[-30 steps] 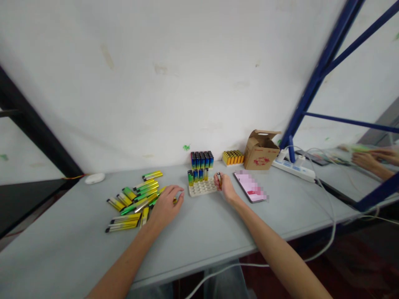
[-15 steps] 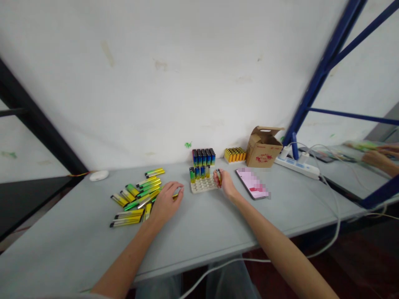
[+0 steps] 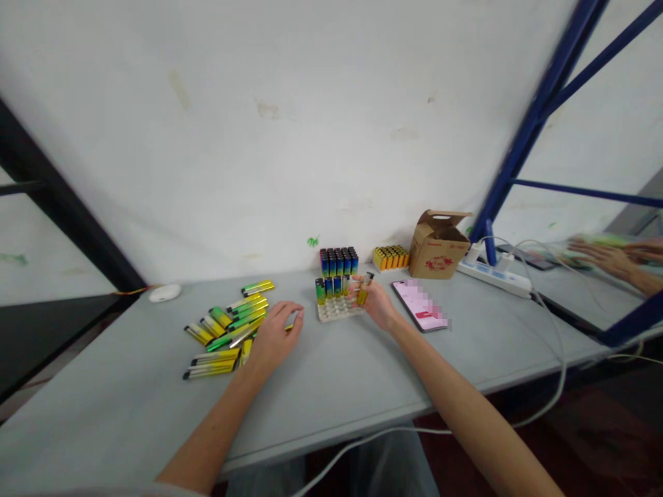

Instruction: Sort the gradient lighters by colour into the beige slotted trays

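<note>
While the right hand (image 3: 377, 307) stays bent at the wrist beside the tray (image 3: 336, 314), its fingers (image 3: 356, 284) grip a lighter (image 3: 364, 289) upright; the left hand's (image 3: 274, 338) fingers curl loosely, empty, just beside the loose lighters (image 3: 225, 331).

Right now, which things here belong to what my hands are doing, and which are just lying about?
In use: right hand gripping a lighter; left hand; beige holder tray; standing lighters; loose lighters.
Lying about: cardboard box; phone; power strip; white oval object.

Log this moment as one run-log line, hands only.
left hand: beside loose lighters | right hand: holds yellow lighter, at beige tray
</note>
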{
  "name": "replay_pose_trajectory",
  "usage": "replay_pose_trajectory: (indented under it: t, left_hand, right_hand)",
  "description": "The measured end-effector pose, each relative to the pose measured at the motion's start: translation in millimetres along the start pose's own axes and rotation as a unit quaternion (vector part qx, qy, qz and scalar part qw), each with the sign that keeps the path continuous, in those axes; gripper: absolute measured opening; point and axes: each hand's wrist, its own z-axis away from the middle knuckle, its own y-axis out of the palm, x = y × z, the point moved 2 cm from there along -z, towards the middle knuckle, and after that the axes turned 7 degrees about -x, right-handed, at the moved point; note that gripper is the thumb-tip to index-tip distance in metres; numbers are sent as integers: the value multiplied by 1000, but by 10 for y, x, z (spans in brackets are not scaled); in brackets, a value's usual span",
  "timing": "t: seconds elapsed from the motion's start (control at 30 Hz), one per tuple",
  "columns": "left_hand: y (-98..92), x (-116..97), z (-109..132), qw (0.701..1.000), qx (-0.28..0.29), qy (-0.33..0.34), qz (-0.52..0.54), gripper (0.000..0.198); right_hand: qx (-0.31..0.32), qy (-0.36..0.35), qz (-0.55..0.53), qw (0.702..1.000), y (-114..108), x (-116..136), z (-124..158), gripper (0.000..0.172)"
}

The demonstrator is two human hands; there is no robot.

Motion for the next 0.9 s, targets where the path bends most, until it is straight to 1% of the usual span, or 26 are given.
replay_pose_trajectory:
  t: [0.17, 0.4, 0.5, 0.6, 0.67, 0.73, 0.8, 0.9]
  left_hand:
    - [-19, 3, -7, 1000, -7, -3, -2, 22]
    - [-13, 3, -13, 1000, -4, 2, 1, 22]
    - [-18, 2, -16, 1000, -2, -1, -1, 21]
    - [-29, -2, -17, 1000, -3, -2, -3, 21]
    - [-33, -3, -18, 1000, -4, -1, -3, 20]
    - [-31, 1, -17, 1000, -6, 1, -2, 20]
    - [-21, 9, -15, 1000, -7, 5, -2, 20]
    - [4, 27, -7, 1000, -1, 7, -3, 21]
  right_hand:
    - [5, -12, 1, 1000, -44, 28, -15, 24]
    - [-28, -42, 29, 998, -126, 5, -101, 23]
    - [-58, -88, 73, 992, -174, -22, -149, 27]
    - [-91, -153, 141, 974, -225, -32, -183, 30]
    - [-105, -182, 178, 961, -252, -34, -207, 31]
    - [-110, -202, 201, 952, -273, -34, -242, 29]
    - [-102, -220, 209, 947, -287, -36, -295, 25]
    - [-82, -220, 188, 954, -308, -64, -404, 27]
